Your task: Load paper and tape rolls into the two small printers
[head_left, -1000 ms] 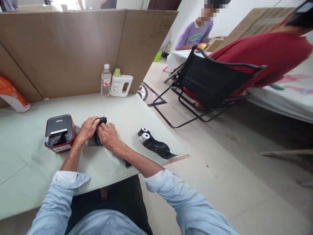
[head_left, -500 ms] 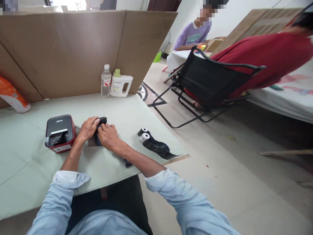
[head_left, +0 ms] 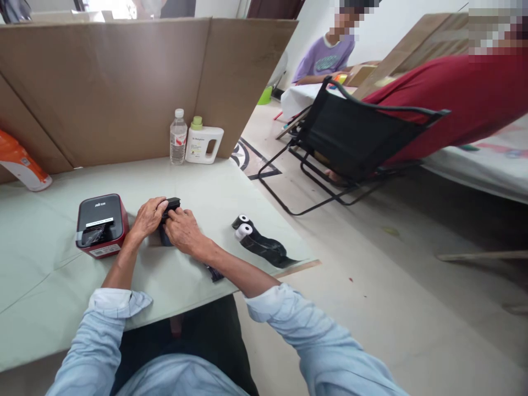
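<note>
Both hands are on a black plastic part [head_left: 172,203], perhaps a ribbon holder, with a dark strip [head_left: 164,237] hanging below it. My left hand [head_left: 147,221] grips its left side, thumb on top, fingers curled. My right hand [head_left: 183,230] presses bent fingers against its right side, and the fingertips are partly hidden. Just left stands a red and black label printer [head_left: 102,213]. Two ribbon rolls [head_left: 244,231] with loose black film [head_left: 268,250] lie to the right. A small black piece [head_left: 214,273] shows beside my right forearm.
Along the cardboard screen [head_left: 136,88] stand a water bottle [head_left: 178,140] and a white jug [head_left: 204,144]. An orange bottle [head_left: 25,162] leans at the left. Past the table's right edge are a black folding chair [head_left: 355,132], a person in red [head_left: 457,99] and another in purple [head_left: 325,58].
My hands stay at the same spot on the black part, with only a slight shift of the right fingers. The seated person in red has moved a little.
</note>
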{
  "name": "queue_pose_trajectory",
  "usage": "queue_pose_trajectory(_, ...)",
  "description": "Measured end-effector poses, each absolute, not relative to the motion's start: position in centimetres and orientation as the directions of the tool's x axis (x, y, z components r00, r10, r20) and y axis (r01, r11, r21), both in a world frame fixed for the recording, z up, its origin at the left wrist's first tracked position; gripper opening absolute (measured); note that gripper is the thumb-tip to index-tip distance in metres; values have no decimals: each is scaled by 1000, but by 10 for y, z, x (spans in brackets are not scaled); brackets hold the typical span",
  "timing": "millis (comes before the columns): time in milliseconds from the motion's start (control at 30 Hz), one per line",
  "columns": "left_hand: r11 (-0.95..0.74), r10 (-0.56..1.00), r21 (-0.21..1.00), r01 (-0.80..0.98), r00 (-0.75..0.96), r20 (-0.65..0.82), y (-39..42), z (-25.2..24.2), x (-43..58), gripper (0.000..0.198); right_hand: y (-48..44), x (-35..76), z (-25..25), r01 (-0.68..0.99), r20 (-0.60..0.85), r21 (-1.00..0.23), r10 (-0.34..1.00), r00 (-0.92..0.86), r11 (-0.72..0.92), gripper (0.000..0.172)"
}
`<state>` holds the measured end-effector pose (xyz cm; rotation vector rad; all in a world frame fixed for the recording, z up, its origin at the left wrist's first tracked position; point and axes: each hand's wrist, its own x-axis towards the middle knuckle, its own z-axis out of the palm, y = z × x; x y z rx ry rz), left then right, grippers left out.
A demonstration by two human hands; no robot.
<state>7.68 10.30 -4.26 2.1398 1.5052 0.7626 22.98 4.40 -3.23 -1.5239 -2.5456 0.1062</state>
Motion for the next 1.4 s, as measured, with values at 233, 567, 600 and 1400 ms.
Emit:
queue_pose_trajectory(233,-320,947,616,720,263,184,102,-41,77,38,49,236,-55,831,257,-155,834,-489,535,29)
queue_pose_trajectory(567,-344,939,624,702,269,215,104,-47,76,38,46,252,-66,759,443,-248,767,-464,602,36)
queue_pose_trajectory(600,-342,939,625,702,267,214,103,-47,76,38,46,253,-66,760,453,-254,768,-453,599,36)
queue_pose_trajectory(1400,-445,894,627,640,363,263,90,-51,69,34,18,270,-40,291,500,-823,865,-34,488,11)
